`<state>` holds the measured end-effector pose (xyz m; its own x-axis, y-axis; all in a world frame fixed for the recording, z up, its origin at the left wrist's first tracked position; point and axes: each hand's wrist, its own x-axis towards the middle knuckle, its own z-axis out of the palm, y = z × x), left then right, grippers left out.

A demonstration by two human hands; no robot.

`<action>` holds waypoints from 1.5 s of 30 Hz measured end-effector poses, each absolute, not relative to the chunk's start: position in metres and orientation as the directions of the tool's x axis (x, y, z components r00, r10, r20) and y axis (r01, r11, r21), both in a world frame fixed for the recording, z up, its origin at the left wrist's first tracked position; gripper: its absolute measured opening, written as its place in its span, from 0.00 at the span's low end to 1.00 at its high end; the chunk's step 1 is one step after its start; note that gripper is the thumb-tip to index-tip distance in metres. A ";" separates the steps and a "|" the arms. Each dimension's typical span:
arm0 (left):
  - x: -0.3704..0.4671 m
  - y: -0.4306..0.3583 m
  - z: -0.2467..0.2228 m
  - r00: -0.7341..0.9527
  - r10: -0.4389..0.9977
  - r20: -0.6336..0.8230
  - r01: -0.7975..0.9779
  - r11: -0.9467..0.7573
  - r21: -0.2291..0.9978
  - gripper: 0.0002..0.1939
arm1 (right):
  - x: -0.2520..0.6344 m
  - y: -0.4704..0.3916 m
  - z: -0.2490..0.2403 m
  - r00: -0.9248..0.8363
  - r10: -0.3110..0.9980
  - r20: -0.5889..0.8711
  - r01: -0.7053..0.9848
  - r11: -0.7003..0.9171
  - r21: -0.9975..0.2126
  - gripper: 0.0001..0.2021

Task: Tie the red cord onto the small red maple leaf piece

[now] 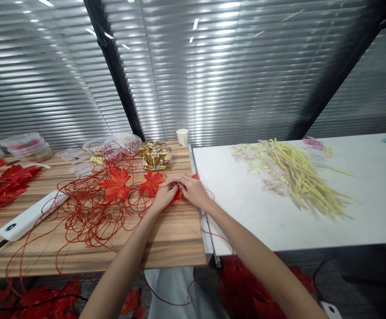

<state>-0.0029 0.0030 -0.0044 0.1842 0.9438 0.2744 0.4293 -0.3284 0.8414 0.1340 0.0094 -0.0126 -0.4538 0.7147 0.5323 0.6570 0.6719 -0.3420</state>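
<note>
Both of my hands meet over the wooden table near its right edge. My left hand [166,193] is closed, its fingers pinching a red maple leaf [177,196] that shows between the hands. Fingers of my right hand [193,189] are closed on the same leaf, and a red tip peeks out above them. Just left of my hands lies an orange-red artificial leaf [152,183], with a larger artificial leaf [116,184] farther left. A tangled heap of red cord [93,217] spreads across the wood around them. Where the cord meets the held leaf is hidden by my fingers.
A white device [30,217] with a black cable lies at left beside a pile of red leaves [7,186]. Behind stand plastic tubs [27,146], a gold packet [156,156] and a paper cup [182,137]. Yellow-green strips [299,173] cover part of the white table [246,221].
</note>
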 end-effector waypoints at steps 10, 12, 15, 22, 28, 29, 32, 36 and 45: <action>-0.004 0.004 -0.006 0.190 0.937 0.293 0.448 -0.348 0.823 0.12 | 0.134 0.008 -0.011 -0.452 0.718 0.529 0.656 0.669 -0.348 0.11; -0.004 0.004 -0.006 0.192 0.939 0.286 0.443 -0.343 0.828 0.12 | 0.134 0.008 -0.011 -0.451 0.716 0.533 0.657 0.671 -0.345 0.11; -0.004 0.003 -0.006 0.187 0.946 0.266 0.439 -0.323 0.839 0.12 | 0.134 0.009 -0.012 -0.453 0.711 0.538 0.651 0.676 -0.345 0.11; -0.003 0.003 -0.006 0.172 0.948 0.266 0.458 -0.317 0.831 0.12 | 0.134 0.008 -0.010 -0.452 0.722 0.524 0.659 0.666 -0.350 0.12; -0.004 0.004 -0.007 0.172 0.949 0.264 0.465 -0.315 0.827 0.12 | 0.135 0.007 -0.009 -0.454 0.730 0.511 0.653 0.663 -0.366 0.12; -0.004 0.004 -0.007 0.173 0.949 0.263 0.466 -0.314 0.827 0.12 | 0.135 0.007 -0.009 -0.453 0.731 0.510 0.654 0.661 -0.368 0.12; -0.004 0.004 -0.006 0.173 0.950 0.260 0.468 -0.312 0.827 0.12 | 0.135 0.007 -0.009 -0.451 0.736 0.504 0.652 0.658 -0.377 0.12; -0.004 0.002 -0.004 0.184 0.947 0.263 0.462 -0.320 0.827 0.12 | 0.134 0.008 -0.010 -0.453 0.735 0.505 0.651 0.660 -0.375 0.12; -0.004 0.003 -0.006 0.171 0.954 0.246 0.494 -0.299 0.816 0.12 | 0.135 0.008 -0.010 -0.455 0.731 0.508 0.657 0.661 -0.363 0.12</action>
<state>-0.0042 0.0027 -0.0057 0.1711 0.9541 0.2458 0.4943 -0.2989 0.8163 0.1346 0.0078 -0.0096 -0.4555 0.7312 0.5078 0.6569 0.6610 -0.3627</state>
